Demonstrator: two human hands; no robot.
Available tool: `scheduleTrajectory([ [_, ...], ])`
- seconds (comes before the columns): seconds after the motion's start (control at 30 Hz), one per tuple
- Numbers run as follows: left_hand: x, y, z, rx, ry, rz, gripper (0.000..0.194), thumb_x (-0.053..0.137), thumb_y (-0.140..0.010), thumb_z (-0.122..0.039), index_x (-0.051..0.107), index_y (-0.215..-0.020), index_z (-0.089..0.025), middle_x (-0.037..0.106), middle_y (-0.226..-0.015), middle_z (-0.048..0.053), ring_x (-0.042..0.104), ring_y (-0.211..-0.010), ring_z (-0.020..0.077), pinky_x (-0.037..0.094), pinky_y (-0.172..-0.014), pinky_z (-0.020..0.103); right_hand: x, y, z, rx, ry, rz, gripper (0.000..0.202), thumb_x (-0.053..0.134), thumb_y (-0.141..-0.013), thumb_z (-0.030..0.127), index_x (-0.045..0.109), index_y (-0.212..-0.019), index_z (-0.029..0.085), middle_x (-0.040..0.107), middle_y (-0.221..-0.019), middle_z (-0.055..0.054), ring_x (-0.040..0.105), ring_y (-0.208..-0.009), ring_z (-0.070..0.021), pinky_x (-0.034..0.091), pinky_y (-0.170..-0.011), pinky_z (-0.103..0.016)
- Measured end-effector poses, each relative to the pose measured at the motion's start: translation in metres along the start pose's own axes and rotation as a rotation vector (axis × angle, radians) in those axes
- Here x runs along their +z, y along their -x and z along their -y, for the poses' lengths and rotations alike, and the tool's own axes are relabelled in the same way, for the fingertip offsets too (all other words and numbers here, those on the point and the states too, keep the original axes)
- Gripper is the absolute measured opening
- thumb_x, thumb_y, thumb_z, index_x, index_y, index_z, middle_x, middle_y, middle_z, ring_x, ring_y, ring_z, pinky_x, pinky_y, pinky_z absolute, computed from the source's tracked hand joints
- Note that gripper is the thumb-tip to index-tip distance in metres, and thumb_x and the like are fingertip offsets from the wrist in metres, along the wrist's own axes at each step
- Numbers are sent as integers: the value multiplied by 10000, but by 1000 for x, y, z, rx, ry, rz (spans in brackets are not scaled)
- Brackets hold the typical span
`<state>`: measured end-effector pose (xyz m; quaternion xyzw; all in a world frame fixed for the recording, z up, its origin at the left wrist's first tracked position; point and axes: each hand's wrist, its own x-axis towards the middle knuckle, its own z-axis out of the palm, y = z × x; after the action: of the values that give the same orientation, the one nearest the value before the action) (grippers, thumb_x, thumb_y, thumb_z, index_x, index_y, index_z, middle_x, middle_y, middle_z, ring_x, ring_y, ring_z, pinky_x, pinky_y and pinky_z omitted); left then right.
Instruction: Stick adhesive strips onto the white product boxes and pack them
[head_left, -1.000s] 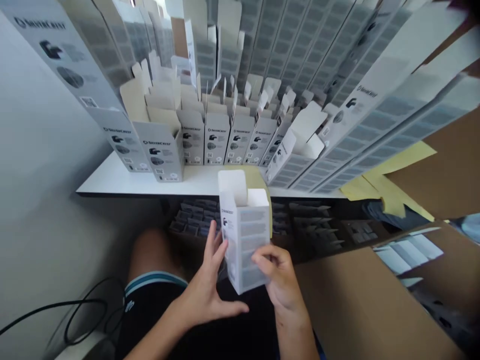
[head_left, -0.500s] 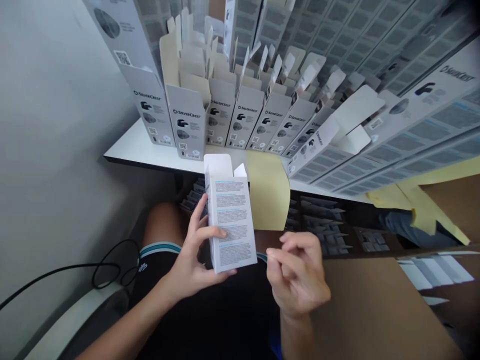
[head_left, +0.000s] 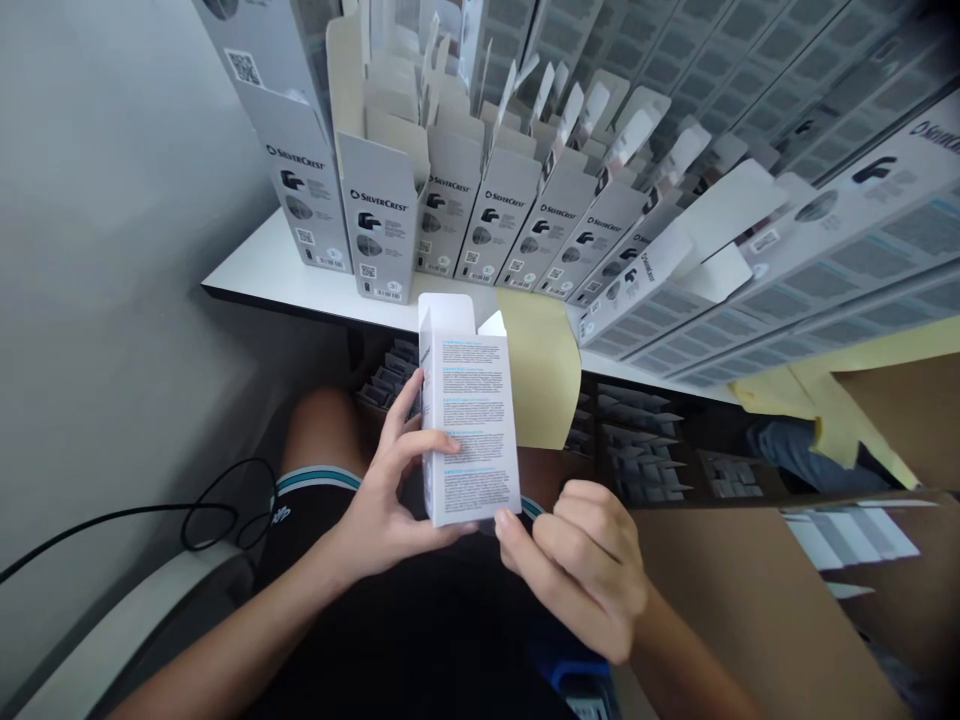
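Observation:
A small white carton (head_left: pixel 476 430) with printed text on its face stands tilted in front of me, its top flaps open. My left hand (head_left: pixel 394 490) grips it from the left, fingers on the side and front, thumb under the bottom. Close to the carton's lower right corner is my right hand (head_left: pixel 581 565), its fingers curled and the index fingertip at that corner. Whether anything small is between those fingers is hidden. Behind the carton, a yellow sheet (head_left: pixel 540 390) hangs over the front edge of the white shelf (head_left: pixel 262 270).
Several open-topped SilverCrest boxes (head_left: pixel 379 220) stand in a row on the shelf. Below it are packed cartons (head_left: pixel 645 465). A brown cardboard box (head_left: pixel 735 610) is at the lower right, a black cable (head_left: pixel 142 508) at the left, and a blue object (head_left: pixel 581 680) near the bottom.
My right hand has moved left to the carton's bottom corner. The carton in my left hand appears slightly higher and further right. The blue object shows more.

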<state>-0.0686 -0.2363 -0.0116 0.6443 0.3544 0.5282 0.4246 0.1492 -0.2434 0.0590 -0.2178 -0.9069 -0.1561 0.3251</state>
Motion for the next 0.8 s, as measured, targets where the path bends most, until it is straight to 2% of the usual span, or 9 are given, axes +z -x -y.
scheduleTrajectory([
  [0.23, 1, -1, -1, -20, 7, -1, 527, 839, -723, -291, 559, -1168, -321, 51, -1685, 20, 287, -1495, 399, 604, -956, 477, 15, 6, -2, -119, -42, -38, 157, 612, -903, 85, 759, -864, 122, 603, -641, -11, 544, -670, -150, 482, -625, -338],
  [0.4, 1, 0, -2, -64, 25, 2, 526, 836, -710, -271, 561, -1156, -318, 51, -1685, 11, 239, -1508, 425, 648, -860, 432, 16, 13, -3, -101, -56, 3, 102, 649, -883, 98, 741, -896, 139, 621, -658, -4, 555, -683, -156, 485, -651, -345],
  [0.47, 1, 1, -3, -67, 19, 7, 522, 831, -706, -240, 567, -1150, -317, 59, -1684, 8, 217, -1515, 425, 641, -884, 435, 15, 14, -3, -91, -85, 24, 104, 652, -871, 93, 733, -927, 128, 648, -691, -16, 569, -702, -164, 484, -660, -351],
  [0.53, -1, 1, -3, -66, 24, 10, 530, 830, -703, -207, 565, -1149, -318, 58, -1682, 7, 235, -1512, 415, 632, -910, 440, 14, 13, -4, -77, -134, 52, 109, 663, -880, 172, 726, -944, 111, 659, -702, -30, 567, -698, -175, 486, -661, -370],
  [0.63, -3, 2, -4, -42, 36, 15, 543, 822, -717, -190, 546, -1164, -326, 38, -1683, 9, 277, -1499, 405, 635, -904, 438, 11, 11, -4, 24, -305, 23, 228, 613, -919, 322, 711, -912, 116, 597, -626, -19, 516, -625, -172, 473, -609, -378],
  [0.73, -4, 2, -5, -15, 3, 46, 523, 812, -740, -211, 546, -1174, -331, 21, -1685, 2, 278, -1496, 411, 623, -932, 469, 11, 10, -1, 240, -474, -100, 129, 592, -919, 220, 700, -969, 170, 569, -659, -3, 501, -631, -158, 462, -577, -335],
  [0.8, -3, 2, -5, -14, 1, 61, 519, 810, -747, -222, 546, -1180, -334, 15, -1686, -3, 269, -1500, 412, 619, -942, 480, 13, 9, 2, 347, -490, -117, 149, 632, -895, 167, 712, -1014, 208, 594, -759, -20, 530, -718, -171, 488, -616, -338],
])
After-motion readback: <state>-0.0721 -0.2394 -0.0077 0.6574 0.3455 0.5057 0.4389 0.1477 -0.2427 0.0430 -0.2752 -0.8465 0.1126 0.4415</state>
